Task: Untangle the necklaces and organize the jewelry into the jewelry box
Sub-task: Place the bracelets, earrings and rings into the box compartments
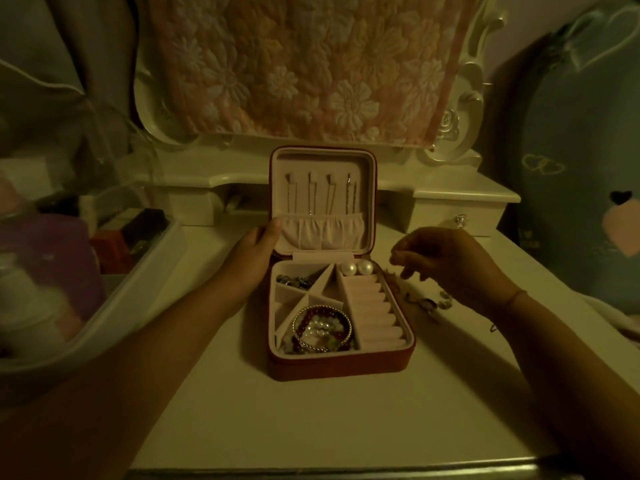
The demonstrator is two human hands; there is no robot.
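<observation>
White dressing table (311, 427), centre frame: jewelry box (341, 367), left hand (254, 251) gripping lid (322, 161); right hand (446, 261) curled over loose jewelry (429, 303), pinch unclear. Probably light, snag-prone; lift by clasp.

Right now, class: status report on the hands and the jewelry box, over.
Left hand grips jewelry box lid edge. Right hand hovers, fingers curled, over loose jewelry on table; grip unclear. Box open, bracelets and pearls inside. Nothing blocking.

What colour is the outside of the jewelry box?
The jewelry box is red outside, clearest in head view.
</observation>
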